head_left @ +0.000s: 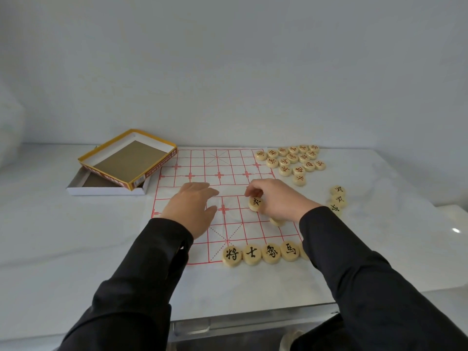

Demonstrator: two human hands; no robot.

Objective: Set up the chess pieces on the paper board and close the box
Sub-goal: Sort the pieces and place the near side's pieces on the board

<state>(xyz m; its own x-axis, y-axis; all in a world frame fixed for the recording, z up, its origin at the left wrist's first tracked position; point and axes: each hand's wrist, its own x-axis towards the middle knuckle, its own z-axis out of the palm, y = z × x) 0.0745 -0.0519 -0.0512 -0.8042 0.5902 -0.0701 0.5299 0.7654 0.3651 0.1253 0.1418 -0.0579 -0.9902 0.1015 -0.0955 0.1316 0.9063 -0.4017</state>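
Note:
A white paper board (202,171) with red grid lines lies on the table. My right hand (278,201) pinches a black-lettered wooden piece (255,203) over the board's right middle; another piece (276,221) peeks out under its wrist. My left hand (192,209) lies flat on the board's left side, fingers spread, holding nothing. Several black-lettered pieces (262,253) stand in a row along the board's near edge. The yellow box lid (128,154) rests tilted on the open white box tray (106,190) at the far left.
A cluster of several red-lettered pieces (293,160) lies past the board's far right corner. Three black-lettered pieces (338,198) lie on the table right of the board. A wall stands behind the table; the table's front edge (253,315) is near me.

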